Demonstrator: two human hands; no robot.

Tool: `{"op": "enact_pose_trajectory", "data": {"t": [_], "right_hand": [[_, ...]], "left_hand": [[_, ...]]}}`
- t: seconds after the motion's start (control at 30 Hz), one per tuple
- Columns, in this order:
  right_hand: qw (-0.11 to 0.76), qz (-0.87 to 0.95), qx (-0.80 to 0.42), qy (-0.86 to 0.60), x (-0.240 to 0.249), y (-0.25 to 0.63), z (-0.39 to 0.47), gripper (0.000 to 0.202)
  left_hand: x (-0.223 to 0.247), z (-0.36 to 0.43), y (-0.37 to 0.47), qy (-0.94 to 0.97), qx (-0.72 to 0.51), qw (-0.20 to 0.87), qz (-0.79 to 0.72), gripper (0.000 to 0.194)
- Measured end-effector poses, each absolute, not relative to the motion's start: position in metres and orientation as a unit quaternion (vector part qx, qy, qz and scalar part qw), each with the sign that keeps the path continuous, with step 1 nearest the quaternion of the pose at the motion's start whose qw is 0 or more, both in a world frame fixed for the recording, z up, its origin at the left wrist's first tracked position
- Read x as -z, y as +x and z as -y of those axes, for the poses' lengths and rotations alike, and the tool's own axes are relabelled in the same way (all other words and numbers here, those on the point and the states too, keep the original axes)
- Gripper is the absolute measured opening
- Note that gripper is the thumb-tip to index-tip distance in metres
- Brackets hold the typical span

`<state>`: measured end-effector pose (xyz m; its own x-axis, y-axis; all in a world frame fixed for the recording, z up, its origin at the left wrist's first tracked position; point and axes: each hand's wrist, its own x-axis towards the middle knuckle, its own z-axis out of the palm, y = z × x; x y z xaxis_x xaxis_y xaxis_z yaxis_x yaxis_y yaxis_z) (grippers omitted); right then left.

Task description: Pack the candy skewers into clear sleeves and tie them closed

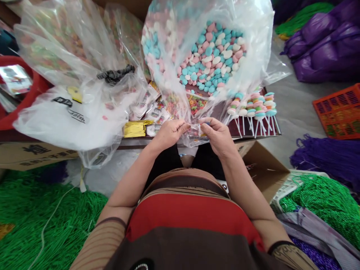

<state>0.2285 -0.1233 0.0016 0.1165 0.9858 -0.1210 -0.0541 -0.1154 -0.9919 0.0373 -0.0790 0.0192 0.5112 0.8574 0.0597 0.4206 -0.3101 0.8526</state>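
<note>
Because the clear plastic wrap (193, 132) is thin and limp, almost no weight is to be expected from it, and little stiffness; it is likely to be slid and creased easily under dry fingers, and it could be stretched or torn if pulled hard. It is located at the near edge of the worktop (233, 129), in front of the body, between the two hands. Whether it is a separate small wrapper or a fold of the plastic lying behind it cannot be told, since the clear layers are run together there. A hold is best taken at the rim, on both sides, with a fine pinch, so that the middle is left slack and whatever is wrapped is not squeezed.

By the left hand (169, 134) a pinch is formed, thumb laid against forefinger, the other fingers being curled under; the wrap's left side appears to be gripped there. By the right hand (218, 135) the other side appears to be pinched in the same way, thumb and forefinger being brought almost together.

Just beyond, ring-shaped candies (196, 104) are seen, and behind them a big clear bag (260, 35) is filled with pink, blue and white candies (210, 60). To the right, candy sticks (269, 107) are laid near the edge.
</note>
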Motion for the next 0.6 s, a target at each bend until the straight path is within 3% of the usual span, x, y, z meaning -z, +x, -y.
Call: {"op": "enact_pose_trajectory", "data": {"t": [0.13, 0.27, 0.37, 0.5, 0.6], "right_hand": [[0.535, 0.456, -0.411, -0.580, -0.004, 0.227, 0.123, 0.042], [0.512, 0.494, -0.314, -0.628, -0.006, 0.223, 0.122, 0.054], [0.502, 0.494, -0.332, -0.627, -0.006, 0.223, 0.121, 0.063], [0.496, 0.499, -0.429, -0.567, -0.005, 0.229, 0.124, 0.054], [0.502, 0.520, -0.390, -0.571, -0.005, 0.233, 0.128, 0.053]], "left_hand": [[-0.018, 0.082, 0.037, 0.739, -0.279, 0.452, -0.414, 0.048], [-0.015, 0.086, 0.036, 0.697, -0.253, 0.529, -0.412, 0.034], [-0.014, 0.086, 0.035, 0.706, -0.245, 0.514, -0.421, 0.037], [-0.016, 0.084, 0.037, 0.726, -0.256, 0.460, -0.442, 0.048], [-0.017, 0.084, 0.043, 0.727, -0.261, 0.456, -0.442, 0.044]]}}
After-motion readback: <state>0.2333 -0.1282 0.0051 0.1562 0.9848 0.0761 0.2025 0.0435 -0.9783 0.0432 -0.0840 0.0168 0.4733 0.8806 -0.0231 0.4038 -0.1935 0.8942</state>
